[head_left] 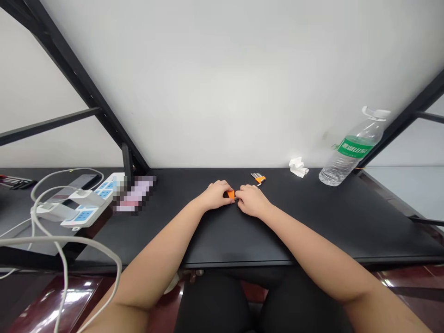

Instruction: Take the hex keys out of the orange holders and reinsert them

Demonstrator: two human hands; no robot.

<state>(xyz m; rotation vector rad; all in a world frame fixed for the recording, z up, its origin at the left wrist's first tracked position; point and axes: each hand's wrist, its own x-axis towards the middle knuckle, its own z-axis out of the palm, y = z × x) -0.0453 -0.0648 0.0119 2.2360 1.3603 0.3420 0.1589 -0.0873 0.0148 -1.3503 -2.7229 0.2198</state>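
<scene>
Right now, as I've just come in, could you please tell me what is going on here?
A person is working with both hands at a black table. The left hand holds a small orange piece, while the fingers of the right hand are at the thin metal rods beside it. Just beyond, a similar orange holder with a row of metal rods lies on the table. A crumpled tissue and a plastic bottle are farther right.
</scene>
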